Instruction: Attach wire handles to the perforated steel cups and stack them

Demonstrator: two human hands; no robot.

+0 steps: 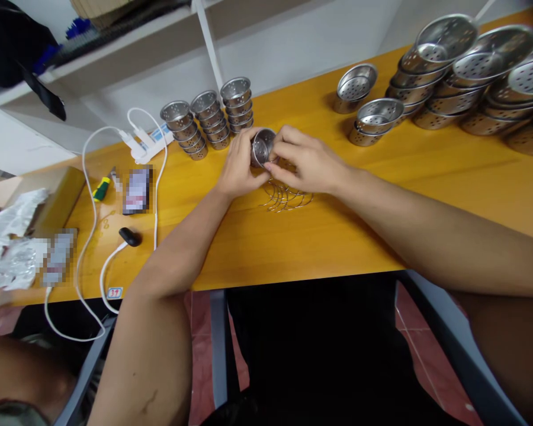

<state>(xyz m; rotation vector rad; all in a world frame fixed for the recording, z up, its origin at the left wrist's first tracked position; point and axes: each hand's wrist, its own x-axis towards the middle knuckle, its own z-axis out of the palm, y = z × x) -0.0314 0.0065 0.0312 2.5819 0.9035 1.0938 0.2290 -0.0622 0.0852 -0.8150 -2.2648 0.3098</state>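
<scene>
A small perforated metal cup [262,148] is tilted with its mouth toward me, above the middle of the yellow table [249,242]. My left hand [240,163] is wrapped round its left side, thumb below the rim. At the cup's right rim, my right hand [308,160] has its thumb and fingers pinched together; what lies between the fingertips is too small to make out. Thin curved metal wires [288,198] lie in a loose pile on the table just below my right hand.
Stacked small cups [206,121] stand behind my left hand; larger perforated cups [448,89] are stacked at the back right. Left are a power strip [148,145], white cables, a phone [137,190], a black mouse-like object [129,236] and plastic bags [15,254]. Another person's leg shows lower left.
</scene>
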